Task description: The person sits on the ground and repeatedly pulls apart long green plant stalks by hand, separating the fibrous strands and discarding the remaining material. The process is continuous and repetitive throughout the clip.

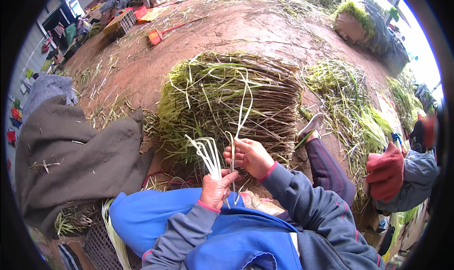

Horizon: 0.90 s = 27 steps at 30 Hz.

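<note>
Stalks (208, 153) (wht) held by curled L fingers (230, 177) | long stem (239, 126) pinched btwn closed R fingers (243, 145) | stem poss. snapped if overpulled

No text, label, brand, number or sign can be read anywhere in this view
</note>
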Motion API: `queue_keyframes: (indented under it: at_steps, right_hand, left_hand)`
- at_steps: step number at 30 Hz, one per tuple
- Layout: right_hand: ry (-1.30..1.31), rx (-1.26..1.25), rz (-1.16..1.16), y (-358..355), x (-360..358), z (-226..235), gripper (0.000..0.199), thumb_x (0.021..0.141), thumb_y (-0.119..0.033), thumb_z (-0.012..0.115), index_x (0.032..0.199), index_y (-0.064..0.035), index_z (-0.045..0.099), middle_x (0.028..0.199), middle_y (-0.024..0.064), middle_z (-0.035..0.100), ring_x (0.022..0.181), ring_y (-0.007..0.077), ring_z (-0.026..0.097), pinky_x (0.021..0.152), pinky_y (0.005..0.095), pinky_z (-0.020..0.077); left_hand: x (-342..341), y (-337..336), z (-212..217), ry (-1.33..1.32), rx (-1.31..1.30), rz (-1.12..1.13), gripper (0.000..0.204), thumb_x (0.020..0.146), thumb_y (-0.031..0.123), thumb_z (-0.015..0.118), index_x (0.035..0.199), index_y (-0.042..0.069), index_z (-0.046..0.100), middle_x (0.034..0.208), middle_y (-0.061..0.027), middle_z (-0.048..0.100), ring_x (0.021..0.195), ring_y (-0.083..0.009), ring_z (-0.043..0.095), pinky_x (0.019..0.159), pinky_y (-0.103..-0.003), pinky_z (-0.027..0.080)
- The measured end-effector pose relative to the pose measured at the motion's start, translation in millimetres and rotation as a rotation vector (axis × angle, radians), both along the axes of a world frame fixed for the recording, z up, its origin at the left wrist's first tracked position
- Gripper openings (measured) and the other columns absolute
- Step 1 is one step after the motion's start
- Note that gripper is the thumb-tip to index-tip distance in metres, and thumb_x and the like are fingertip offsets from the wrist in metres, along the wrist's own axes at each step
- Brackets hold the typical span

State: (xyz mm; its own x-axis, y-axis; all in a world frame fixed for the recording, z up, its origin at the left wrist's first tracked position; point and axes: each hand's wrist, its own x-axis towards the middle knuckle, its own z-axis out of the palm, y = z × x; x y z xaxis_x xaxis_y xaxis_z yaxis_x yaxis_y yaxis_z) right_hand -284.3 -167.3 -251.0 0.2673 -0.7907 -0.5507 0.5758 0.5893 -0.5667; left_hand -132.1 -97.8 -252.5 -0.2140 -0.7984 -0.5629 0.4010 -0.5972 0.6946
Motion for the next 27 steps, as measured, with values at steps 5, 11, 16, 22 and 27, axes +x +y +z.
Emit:
queue_keyframes:
  at_steps: [5,11,16,22,27]
  right_hand:
    - [0.432,-0.324,0.192,26.1,0.4,-11.0,0.031,0.092,-0.032,0.064,0.095,-0.001,0.061,0.079,0.0037,0.062,0.068,0.0114,0.061,0.06,0.027,0.0515]
    - [1.132,-0.788,0.328,33.6,-13.5,-10.7,0.02,0.09,-0.018,0.065,0.085,0.0017,0.063,0.062,0.0075,0.058,0.058,0.0102,0.058,0.052,0.0296,0.0476]
    - [1.151,-0.944,0.299,30.7,-43.1,-17.8,0.022,0.089,-0.022,0.062,0.08,-0.0013,0.061,0.065,0.0147,0.058,0.056,0.0252,0.058,0.054,0.037,0.0456]
    - [1.001,-0.359,-0.252,-4.6,-101.2,-30.4,0.039,0.095,-0.03,0.058,0.068,-0.0017,0.058,0.055,0.0004,0.051,0.051,0.0089,0.045,0.049,0.0255,0.0381]
    - [0.622,-0.565,0.302,33.6,-69.4,-41.9,0.049,0.099,-0.043,0.048,0.108,0.0026,0.064,0.086,0.0121,0.067,0.088,0.0178,0.063,0.083,0.0297,0.0488]
  left_hand:
    - [5.4,0.3,-11.8,-0.064,0.001,0.008,0.014,0.087,0.012,0.069,0.095,0.002,0.063,0.077,-0.0071,0.068,0.038,-0.003,0.039,0.035,-0.019,0.026]
    - [3.1,0.9,-13.0,-0.023,0.017,-0.012,0.022,0.087,0.01,0.068,0.105,-0.001,0.061,0.078,-0.0081,0.068,0.04,-0.003,0.04,0.035,-0.019,0.027]
    - [5.5,-1.6,-7.9,-0.033,0.046,-0.101,0.023,0.088,0.008,0.068,0.107,-0.002,0.061,0.077,-0.0079,0.067,0.043,-0.0026,0.044,0.037,-0.017,0.028]
    - [16.8,-6.3,-5.8,0.071,0.043,-0.041,0.022,0.093,0.012,0.062,0.108,-0.003,0.06,0.082,-0.0076,0.066,0.051,-0.0042,0.051,0.038,-0.017,0.033]
    - [28.9,-15.8,-13.6,0.282,0.036,0.104,0.024,0.096,0.016,0.056,0.111,-0.002,0.059,0.092,-0.0084,0.065,0.062,-0.0058,0.056,0.041,-0.018,0.038]
